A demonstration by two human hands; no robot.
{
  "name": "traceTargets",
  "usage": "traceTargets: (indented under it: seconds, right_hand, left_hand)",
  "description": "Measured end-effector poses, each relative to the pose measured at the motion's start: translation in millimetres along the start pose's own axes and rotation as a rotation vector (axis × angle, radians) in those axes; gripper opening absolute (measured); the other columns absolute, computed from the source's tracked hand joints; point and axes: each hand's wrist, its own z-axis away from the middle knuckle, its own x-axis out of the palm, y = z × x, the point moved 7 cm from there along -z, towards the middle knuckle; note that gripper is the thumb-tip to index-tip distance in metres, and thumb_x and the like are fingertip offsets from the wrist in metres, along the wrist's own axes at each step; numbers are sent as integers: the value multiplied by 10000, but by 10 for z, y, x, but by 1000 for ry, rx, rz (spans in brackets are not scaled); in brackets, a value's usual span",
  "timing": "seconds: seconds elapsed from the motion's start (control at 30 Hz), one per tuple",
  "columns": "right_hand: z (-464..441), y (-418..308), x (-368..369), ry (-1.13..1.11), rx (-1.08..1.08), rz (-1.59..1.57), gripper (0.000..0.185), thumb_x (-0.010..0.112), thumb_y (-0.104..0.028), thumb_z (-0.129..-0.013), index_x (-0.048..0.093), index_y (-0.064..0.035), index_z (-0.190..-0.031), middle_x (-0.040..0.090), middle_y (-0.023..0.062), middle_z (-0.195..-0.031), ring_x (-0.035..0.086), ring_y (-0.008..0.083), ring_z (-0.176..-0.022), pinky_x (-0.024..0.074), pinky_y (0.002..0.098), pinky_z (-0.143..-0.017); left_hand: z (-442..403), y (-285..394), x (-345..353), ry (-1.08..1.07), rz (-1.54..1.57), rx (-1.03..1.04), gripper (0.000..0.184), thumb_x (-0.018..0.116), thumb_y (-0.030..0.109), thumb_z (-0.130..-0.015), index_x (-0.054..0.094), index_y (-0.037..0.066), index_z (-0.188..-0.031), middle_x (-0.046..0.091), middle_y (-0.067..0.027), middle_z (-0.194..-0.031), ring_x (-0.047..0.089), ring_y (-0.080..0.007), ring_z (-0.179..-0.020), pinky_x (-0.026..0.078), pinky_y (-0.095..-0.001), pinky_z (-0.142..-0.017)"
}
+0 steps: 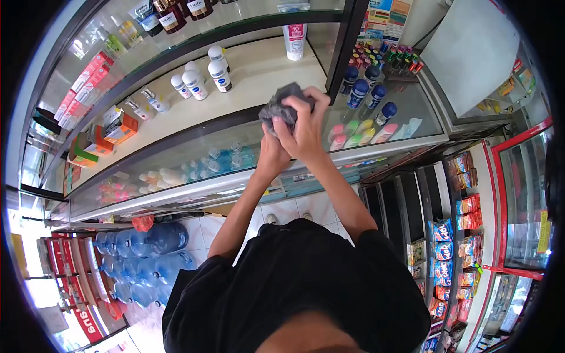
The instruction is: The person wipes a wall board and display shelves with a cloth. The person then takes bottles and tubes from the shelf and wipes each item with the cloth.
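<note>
A crumpled grey cloth is bunched up in both hands, above the front edge of the glass display case. My right hand grips it from the right with bent fingers. My left hand is close beneath it, pressed against the cloth's lower side; its fingers are mostly hidden by the cloth and the right hand. Beyond the hands, white roll-on deodorant bottles stand on the cream shelf. To the right, dark blue roll-on bottles stand on the glass top.
A white tube stands near the black cabinet post. Orange boxes and pink boxes are on the left. Large blue water jugs lie on the floor at left; snack bags hang at right.
</note>
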Motion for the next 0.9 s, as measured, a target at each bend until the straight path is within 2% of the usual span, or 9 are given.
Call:
traceTargets:
  seconds: [0.07,0.1,0.2,0.33,0.43,0.57,0.67,0.7,0.9]
  right_hand:
    - [277,61,96,-73,9,0,470,747,-164,-810,537,-70,-1220,386,231,-1188,454,380,-1058,403,506,-927]
    - [415,92,156,-85,33,-19,463,748,-175,-794,548,-70,-1198,395,234,-1174,451,385,-1074,409,508,-925]
    - [506,153,150,-118,67,-100,450,740,-162,-786,554,-77,-1187,401,228,-1159,451,381,-1066,412,505,-920]
    - [-52,91,21,8,8,-91,486,768,-178,-759,597,-129,-1211,442,214,-1177,468,392,-1069,423,494,-920]
    - [-512,-47,48,-86,-69,21,392,770,-170,-760,649,-101,-1126,514,161,-1113,538,354,-996,463,448,-865]
    - [-576,259,121,-192,127,-321,282,751,-123,-800,666,-41,-1056,606,104,-930,637,274,-817,513,330,-768]
    - [-502,473,175,-281,287,-480,195,716,-108,-893,643,-37,-1060,670,56,-979,627,134,-878,496,289,-787]
    - [-486,493,183,-306,319,-520,201,722,-135,-923,638,-40,-1079,678,25,-975,608,86,-886,491,271,-790]
    - [-457,530,217,-419,604,-607,249,702,-205,-954,645,-14,-1104,664,58,-997,600,90,-914,488,273,-781]
  left_hand:
    - [70,-186,43,-85,-54,68,615,757,139,-855,431,39,-1367,627,-225,-1230,670,-469,-1048,537,-489,-865]
    - [-31,199,-116,-64,-308,254,589,758,135,-836,477,45,-1345,617,-216,-1232,653,-460,-1077,528,-489,-893]
    - [-38,34,-160,-43,87,-38,611,758,136,-832,469,49,-1364,606,-228,-1244,640,-467,-1081,519,-501,-906]
    - [-20,-28,-128,-43,15,2,663,790,88,-815,407,-14,-1346,612,-247,-1241,656,-473,-1049,529,-490,-887]
    - [-64,93,-195,85,134,-117,703,831,83,-785,376,-7,-1314,659,-216,-1124,671,-436,-998,535,-460,-862]
    - [-113,57,-229,-9,346,-333,694,838,64,-772,415,26,-1321,611,-179,-1131,636,-350,-998,517,-408,-871]
    - [-174,-11,-260,14,322,-188,656,828,24,-766,468,33,-1315,518,-144,-1160,559,-280,-1033,483,-361,-900]
    - [-160,-104,-199,-27,511,-279,633,824,-6,-753,505,18,-1299,441,-117,-1167,491,-233,-1068,450,-334,-925]
    - [-140,-159,-230,-135,636,-458,780,808,-18,-771,365,32,-1412,561,-67,-1188,566,-167,-1066,506,-331,-925]
